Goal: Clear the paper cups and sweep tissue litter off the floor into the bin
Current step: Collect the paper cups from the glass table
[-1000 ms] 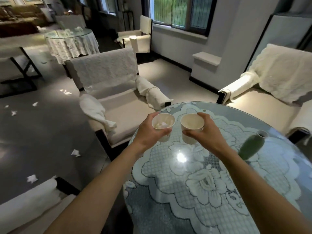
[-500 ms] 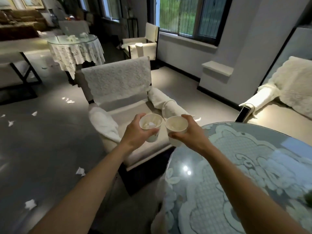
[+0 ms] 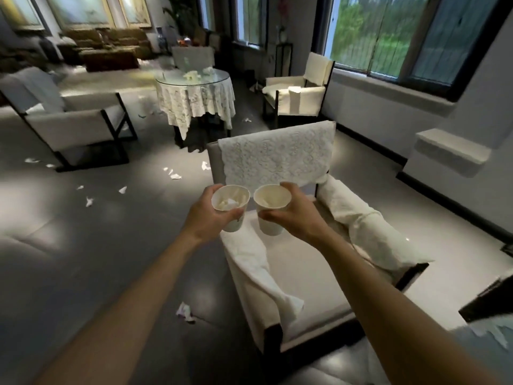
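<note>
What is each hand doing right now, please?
Left hand: holds a cup with tissue inside.
Right hand: holds the other cup, fingers curled round it.

I read this as a lounge or tea room: lace-draped armchairs (image 3: 277, 159), lace-clothed glass-top round table (image 3: 194, 102), sofa (image 3: 111, 44) at back, big windows (image 3: 388, 34).
</note>
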The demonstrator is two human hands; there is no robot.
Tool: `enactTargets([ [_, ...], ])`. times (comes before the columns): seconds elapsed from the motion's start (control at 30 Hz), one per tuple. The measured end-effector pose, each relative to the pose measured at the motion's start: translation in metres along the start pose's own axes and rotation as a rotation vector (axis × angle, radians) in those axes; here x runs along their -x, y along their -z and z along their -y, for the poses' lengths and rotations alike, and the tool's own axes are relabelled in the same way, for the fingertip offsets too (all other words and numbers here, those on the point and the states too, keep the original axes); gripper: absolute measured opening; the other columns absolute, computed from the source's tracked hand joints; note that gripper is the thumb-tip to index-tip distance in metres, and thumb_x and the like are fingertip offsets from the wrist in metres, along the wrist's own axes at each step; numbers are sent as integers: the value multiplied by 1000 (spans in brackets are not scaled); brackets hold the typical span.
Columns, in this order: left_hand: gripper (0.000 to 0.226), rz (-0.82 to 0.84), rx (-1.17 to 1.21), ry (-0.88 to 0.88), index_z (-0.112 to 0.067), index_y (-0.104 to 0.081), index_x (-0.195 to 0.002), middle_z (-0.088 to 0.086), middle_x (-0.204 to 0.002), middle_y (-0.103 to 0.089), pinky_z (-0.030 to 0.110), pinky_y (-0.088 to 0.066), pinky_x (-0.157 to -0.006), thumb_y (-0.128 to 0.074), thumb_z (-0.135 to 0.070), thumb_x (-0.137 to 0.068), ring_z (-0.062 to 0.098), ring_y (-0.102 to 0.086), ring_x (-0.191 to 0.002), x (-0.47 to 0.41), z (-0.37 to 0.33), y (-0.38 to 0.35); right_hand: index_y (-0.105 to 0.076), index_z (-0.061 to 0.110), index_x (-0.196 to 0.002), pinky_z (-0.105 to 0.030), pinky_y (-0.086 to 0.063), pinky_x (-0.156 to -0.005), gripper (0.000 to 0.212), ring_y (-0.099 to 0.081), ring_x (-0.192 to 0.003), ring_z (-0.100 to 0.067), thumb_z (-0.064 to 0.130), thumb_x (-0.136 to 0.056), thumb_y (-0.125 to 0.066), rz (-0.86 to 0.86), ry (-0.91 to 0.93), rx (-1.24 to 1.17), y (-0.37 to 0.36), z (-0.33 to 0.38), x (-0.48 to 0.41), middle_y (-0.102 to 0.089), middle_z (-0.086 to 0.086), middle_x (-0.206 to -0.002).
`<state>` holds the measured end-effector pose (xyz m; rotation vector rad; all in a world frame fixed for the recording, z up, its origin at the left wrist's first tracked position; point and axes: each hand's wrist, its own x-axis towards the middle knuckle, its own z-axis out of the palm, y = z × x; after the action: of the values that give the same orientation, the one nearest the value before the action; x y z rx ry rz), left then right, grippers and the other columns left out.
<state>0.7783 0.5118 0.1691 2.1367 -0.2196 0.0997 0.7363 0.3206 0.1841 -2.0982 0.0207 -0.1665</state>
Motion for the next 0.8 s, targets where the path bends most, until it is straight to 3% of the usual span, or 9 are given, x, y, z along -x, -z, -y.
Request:
enactTargets([
  [0.2,70,-128,3,98,-14,-44,-132,1,-118,-56,28,-43,-83,-79,-30,-74,20,-55,-103,-70,64,67,-42,14,-129,-12,-36,-70,65,-46,-98,-8,26,-77,-78,148,121,50,-78,29,-119,-46,6,-108],
  [0.3,71,-181,7,145,-16,-46,-132,6,-122,-59,31,-46,-83,-79,-34,-73,24,-57,-107,-103,100,99,-42,14,-132,-12,-37,-77,67,-48,-103,-8,29,-77,-78,207,170,57,-121,41,-163,-48,5,-113],
  [0.43,78,-243,34,195,-20,-47,-131,2,-119,-60,29,-46,-80,-80,-45,-64,19,-57,-101,-170,160,150,-36,14,-138,-23,-41,-86,77,-50,-111,-12,31,-76,-78,293,177,31,-200,60,-246,-50,3,-122],
  [0.5,71,-233,24,196,-20,-47,-131,2,-119,-59,25,-42,-79,-81,-36,-70,16,-56,-99,-212,191,177,-33,14,-141,-22,-37,-84,79,-45,-107,-9,29,-77,-77,286,166,25,-238,73,-288,-45,5,-118],
  [0.63,69,-186,0,155,-18,-46,-131,5,-119,-60,25,-44,-82,-80,-30,-72,21,-57,-104,-306,237,240,-34,12,-139,-27,-40,-88,80,-49,-113,-17,30,-76,-79,212,151,-15,-303,96,-383,-50,-4,-127],
  [0.8,83,-112,-32,135,-25,-46,-131,3,-122,-59,35,-49,-91,-79,-52,-60,22,-57,-107,-429,276,288,-34,14,-141,-32,-43,-93,83,-49,-114,-19,30,-74,-80,112,55,-76,-350,111,-488,-49,-2,-127],
])
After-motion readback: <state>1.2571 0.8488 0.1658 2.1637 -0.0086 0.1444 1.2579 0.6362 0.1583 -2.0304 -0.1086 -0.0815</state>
